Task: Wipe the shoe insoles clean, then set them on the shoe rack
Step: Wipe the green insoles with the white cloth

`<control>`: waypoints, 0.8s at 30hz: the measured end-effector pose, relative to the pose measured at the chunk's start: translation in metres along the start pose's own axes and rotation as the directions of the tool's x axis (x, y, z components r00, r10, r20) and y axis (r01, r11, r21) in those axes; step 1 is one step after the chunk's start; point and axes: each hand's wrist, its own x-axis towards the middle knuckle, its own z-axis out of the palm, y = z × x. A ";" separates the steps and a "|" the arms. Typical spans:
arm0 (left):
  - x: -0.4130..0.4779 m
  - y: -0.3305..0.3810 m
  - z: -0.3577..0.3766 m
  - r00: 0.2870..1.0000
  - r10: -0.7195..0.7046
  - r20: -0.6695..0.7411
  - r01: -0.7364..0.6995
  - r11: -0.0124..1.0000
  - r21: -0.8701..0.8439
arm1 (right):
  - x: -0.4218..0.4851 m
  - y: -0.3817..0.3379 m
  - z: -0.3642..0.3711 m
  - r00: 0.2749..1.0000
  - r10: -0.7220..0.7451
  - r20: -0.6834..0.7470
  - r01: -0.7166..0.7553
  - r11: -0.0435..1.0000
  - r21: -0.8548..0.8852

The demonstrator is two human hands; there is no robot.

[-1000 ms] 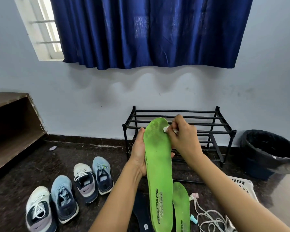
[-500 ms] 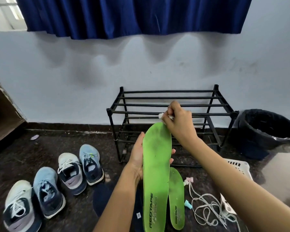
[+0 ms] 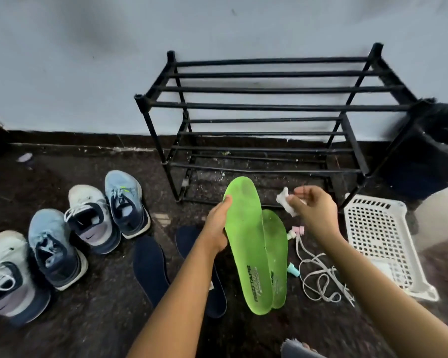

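- Two risks stand, larger first. The shoe rack has open bars with gaps, so an insole laid along them could drop through to the floor. Laying it across the bars would guard against that.
- The left hand grips the green insole along one edge only, thumb over the rim near the toe. The heel end hangs free above the second green insole on the floor and could flex or slip out.
- The right hand pinches the wipe in its fingertips, clear of the insole. Grey smudging shows on the forefoot, so racking it now would likely leave it unclean.
- Against the earlier frames, the wipe has come off the toe and moved right. The insole sits lower, below the rack's front. Two dark blue insoles now show on the floor.
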 end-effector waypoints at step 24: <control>0.086 -0.095 -0.056 0.884 0.272 -0.379 -0.025 0.840 0.542 | -0.067 0.155 0.031 0.906 0.376 0.193 -0.387 0.922 0.024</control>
